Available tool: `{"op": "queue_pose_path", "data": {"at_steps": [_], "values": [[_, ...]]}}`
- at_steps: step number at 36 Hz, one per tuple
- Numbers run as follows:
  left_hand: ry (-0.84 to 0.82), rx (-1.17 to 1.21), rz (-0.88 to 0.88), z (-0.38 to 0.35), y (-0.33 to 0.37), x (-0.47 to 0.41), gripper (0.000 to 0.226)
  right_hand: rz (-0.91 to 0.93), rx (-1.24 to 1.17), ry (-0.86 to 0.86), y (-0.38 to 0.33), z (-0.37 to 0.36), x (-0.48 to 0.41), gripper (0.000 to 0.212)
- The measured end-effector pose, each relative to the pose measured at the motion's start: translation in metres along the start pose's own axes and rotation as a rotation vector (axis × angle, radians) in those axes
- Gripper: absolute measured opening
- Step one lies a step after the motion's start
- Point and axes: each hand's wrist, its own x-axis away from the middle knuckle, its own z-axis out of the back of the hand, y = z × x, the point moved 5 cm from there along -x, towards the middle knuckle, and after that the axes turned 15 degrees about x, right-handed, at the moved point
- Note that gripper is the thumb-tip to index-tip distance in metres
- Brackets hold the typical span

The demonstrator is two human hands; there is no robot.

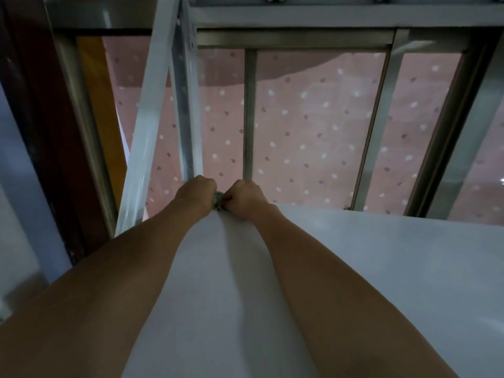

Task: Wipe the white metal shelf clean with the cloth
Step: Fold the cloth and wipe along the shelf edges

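The white metal shelf (368, 268) stretches flat in front of me, its far edge near the window. Both my arms reach across it to the far left corner. My left hand (195, 193) and my right hand (245, 197) sit side by side as fists, and both grip a small bunched grey cloth (218, 204) squeezed between them. Only a sliver of the cloth shows; the rest is hidden inside the fists. The hands lie at the foot of the shelf's white upright post (152, 118).
Behind the shelf stands a metal-framed window (249, 113) with a pink dotted curtain (313, 126) behind the glass. A higher shelf board (300, 17) crosses overhead. A dark wooden frame (41, 118) runs down the left side.
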Motion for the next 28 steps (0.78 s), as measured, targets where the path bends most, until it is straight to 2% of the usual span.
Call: {"op": "queue_pose_path", "data": {"at_steps": [4,7,8,11,18,21,23,28], "values": [[-0.037,0.018,0.023,0.015,-0.009,0.016,0.002,0.055,-0.025,-0.024,-0.015,0.002,0.01,0.02],[-0.058,0.032,0.047,0.022,-0.012,0.034,0.036,0.107,-0.037,-0.017,-0.028,0.002,0.021,0.017],[-0.058,0.036,0.047,0.025,-0.012,0.039,0.036,0.114,-0.04,-0.011,-0.031,0.002,0.025,0.017],[-0.085,-0.016,0.054,0.028,-0.011,0.055,0.015,0.13,-0.05,0.018,-0.038,0.005,0.042,0.016],[-0.046,-0.091,-0.038,0.033,-0.007,0.108,0.029,0.098,-0.022,-0.007,-0.06,0.021,0.095,0.017],[-0.014,-0.075,-0.025,0.038,-0.006,0.139,0.031,0.036,-0.051,-0.057,-0.069,0.026,0.12,0.024],[-0.005,-0.062,-0.01,0.044,-0.008,0.159,0.03,0.015,-0.053,-0.079,-0.078,0.029,0.137,0.02],[-0.011,-0.012,0.033,0.058,-0.011,0.207,0.027,0.069,-0.025,-0.063,-0.097,0.037,0.18,0.024]]}}
